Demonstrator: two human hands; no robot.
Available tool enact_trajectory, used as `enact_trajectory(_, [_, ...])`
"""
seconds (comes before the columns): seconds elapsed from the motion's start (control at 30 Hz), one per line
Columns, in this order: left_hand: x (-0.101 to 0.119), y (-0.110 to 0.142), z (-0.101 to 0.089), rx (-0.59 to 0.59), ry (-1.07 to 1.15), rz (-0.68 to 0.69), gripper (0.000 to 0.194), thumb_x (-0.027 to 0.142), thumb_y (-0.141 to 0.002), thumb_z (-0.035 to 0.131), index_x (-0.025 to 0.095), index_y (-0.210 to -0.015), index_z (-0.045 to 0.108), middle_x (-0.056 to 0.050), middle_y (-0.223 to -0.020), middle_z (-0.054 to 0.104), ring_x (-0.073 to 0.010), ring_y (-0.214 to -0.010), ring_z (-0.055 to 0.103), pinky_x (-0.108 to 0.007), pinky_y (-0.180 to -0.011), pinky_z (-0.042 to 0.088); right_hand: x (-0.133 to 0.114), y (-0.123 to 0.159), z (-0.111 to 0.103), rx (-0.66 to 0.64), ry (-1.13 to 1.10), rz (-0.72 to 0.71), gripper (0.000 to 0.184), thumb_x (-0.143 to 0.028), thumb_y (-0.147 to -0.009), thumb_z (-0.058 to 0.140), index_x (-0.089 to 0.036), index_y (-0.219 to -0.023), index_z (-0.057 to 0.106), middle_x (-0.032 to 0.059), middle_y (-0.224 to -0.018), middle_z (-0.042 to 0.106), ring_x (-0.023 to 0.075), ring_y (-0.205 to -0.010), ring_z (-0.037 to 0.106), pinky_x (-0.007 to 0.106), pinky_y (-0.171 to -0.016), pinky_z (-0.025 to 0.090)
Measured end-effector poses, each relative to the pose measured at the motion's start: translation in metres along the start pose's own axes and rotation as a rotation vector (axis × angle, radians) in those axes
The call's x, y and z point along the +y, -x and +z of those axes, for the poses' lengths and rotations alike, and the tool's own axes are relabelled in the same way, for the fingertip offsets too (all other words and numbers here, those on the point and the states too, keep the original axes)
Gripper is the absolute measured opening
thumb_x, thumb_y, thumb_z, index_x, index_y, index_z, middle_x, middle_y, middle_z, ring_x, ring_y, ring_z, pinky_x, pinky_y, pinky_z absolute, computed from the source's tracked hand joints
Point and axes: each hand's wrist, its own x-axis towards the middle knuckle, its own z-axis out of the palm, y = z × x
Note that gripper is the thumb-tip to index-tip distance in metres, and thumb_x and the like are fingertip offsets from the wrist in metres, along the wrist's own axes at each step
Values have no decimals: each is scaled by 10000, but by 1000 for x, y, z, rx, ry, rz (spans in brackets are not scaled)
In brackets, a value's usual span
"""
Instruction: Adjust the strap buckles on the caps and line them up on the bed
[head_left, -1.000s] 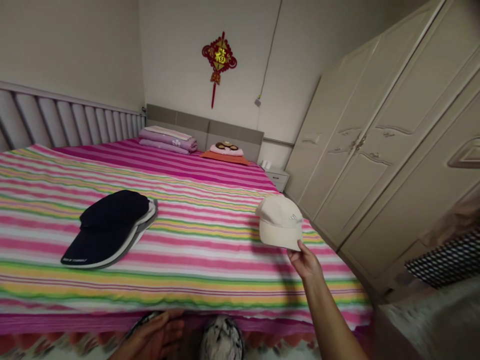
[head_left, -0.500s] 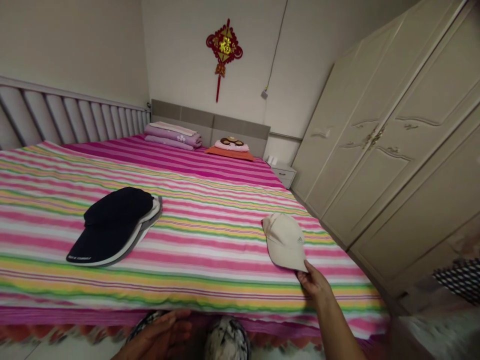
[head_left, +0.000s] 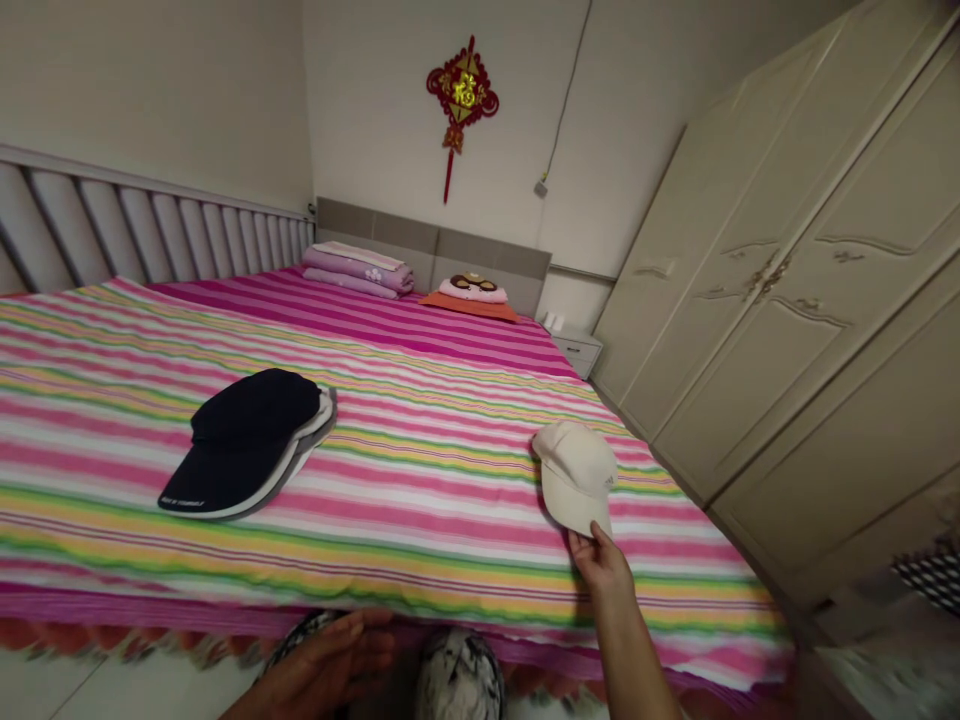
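A cream cap (head_left: 576, 475) rests on the striped bedspread (head_left: 420, 500) near the bed's right side. My right hand (head_left: 598, 560) pinches the front edge of its brim. At the left of the bed lies a stack of caps (head_left: 251, 440) with a dark navy one on top and white and grey ones under it. My left hand (head_left: 330, 668) hangs low in front of the bed's near edge, its fingers stretched out and holding nothing.
Folded purple bedding (head_left: 360, 270) and an orange pillow with a pink item (head_left: 471, 296) sit by the headboard. A tall cream wardrobe (head_left: 795, 300) lines the right wall, with a small nightstand (head_left: 574, 350) beside it. A red knot ornament (head_left: 462, 95) hangs on the far wall.
My right hand brought the cream cap down from the air onto the bedspread and turned it, still gripping the brim. The view shifted slightly to the right.
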Motion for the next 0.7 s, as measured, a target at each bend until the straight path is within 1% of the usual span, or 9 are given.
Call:
enact_trajectory(0.13, [1, 0, 2, -15, -6, 3, 241, 251, -827, 473, 178, -998, 627, -78, -960, 661, -200, -897, 597, -365, -841, 382, 5, 3, -6, 15, 48, 19, 357, 6, -700, 508, -244, -953, 540, -52, -706, 685, 116, -650, 656, 322, -724, 540])
enact_trajectory(0.23, [1, 0, 1, -26, -12, 4, 247, 249, -830, 468, 170, -1006, 622, -87, -967, 660, -204, -899, 599, -361, -831, 385, 5, 5, -6, 25, 62, 24, 381, 15, -707, 488, -239, -990, 523, -53, -665, 677, 121, -627, 658, 331, -718, 543])
enact_trajectory(0.37, [1, 1, -1, -43, -7, 10, 253, 258, -821, 482, 166, -1016, 616, -98, -974, 656, -209, -915, 596, -363, -841, 381, 4, 10, -2, 40, 49, 7, 329, 24, -729, 449, -218, -940, 523, -48, -640, 670, 121, -608, 657, 325, -698, 554])
enact_trajectory(0.57, [-1, 3, -3, -47, -9, 23, 233, 242, -824, 479, 164, -990, 622, -100, -956, 660, -212, -912, 598, -367, -833, 384, 4, 16, 1, 71, 78, 0, 288, 33, -729, 458, -207, -874, 526, -57, -609, 646, 119, -569, 640, 305, -611, 571])
enact_trajectory(0.7, [0, 3, -2, -58, -8, 29, 239, 237, -830, 469, 157, -1001, 615, -99, -951, 659, -202, -893, 603, -348, -815, 389, 5, 18, 1, 104, 102, -30, 210, 20, -763, 480, -153, -866, 538, -35, -683, 631, 111, -601, 626, 275, -571, 558])
